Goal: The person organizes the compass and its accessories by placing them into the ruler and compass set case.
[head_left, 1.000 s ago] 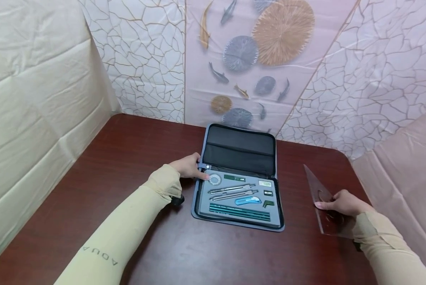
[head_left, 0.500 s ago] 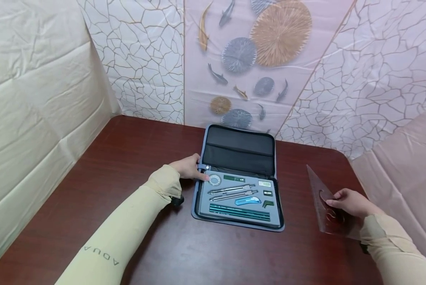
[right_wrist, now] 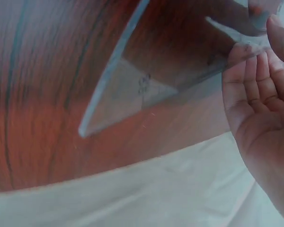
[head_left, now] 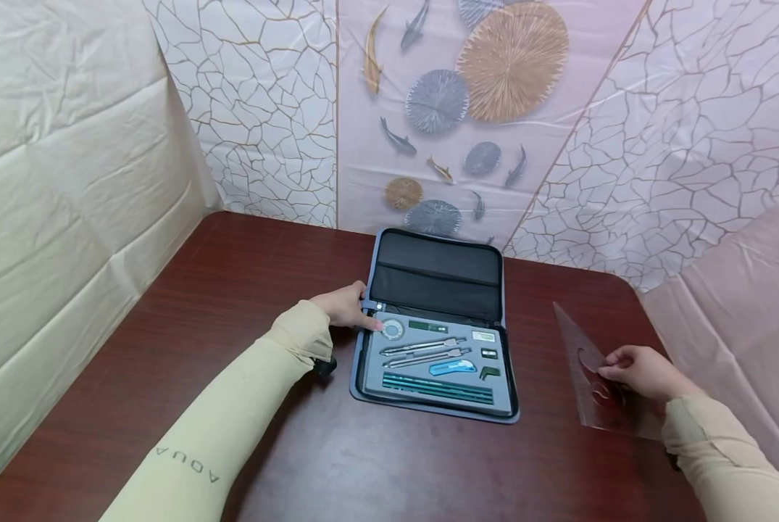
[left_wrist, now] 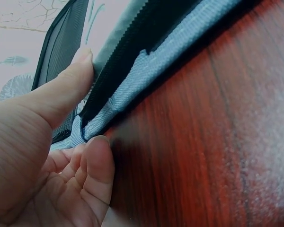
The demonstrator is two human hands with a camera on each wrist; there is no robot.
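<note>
A blue-grey zip case (head_left: 436,272) lies unfolded on the table, its grey tray (head_left: 372,362) facing up. My left hand (head_left: 343,304) grips its left edge: the thumb (left_wrist: 78,78) presses the tray beside a pale ring-shaped disc (head_left: 392,329), and the fingers (left_wrist: 98,163) curl by the outer fabric edge. Off to the right, my right hand (head_left: 646,373) pinches a clear set square (head_left: 588,415) near its cutouts, thumb on one face and fingers behind. The right wrist view shows one corner of the set square (right_wrist: 128,94) tilted over the dark wood.
The tray holds two compasses (head_left: 423,346), a blue utility knife (head_left: 453,367), striped pencils (head_left: 438,388), an eraser (head_left: 483,336), a sharpener (head_left: 490,354) and small green pieces. Patterned sheets hang behind the reddish-brown table (head_left: 285,254) and along both sides.
My right hand has shifted slightly right, its thumb now farther in from the set square's left edge, by the cutouts. The left hand and the case stay in place.
</note>
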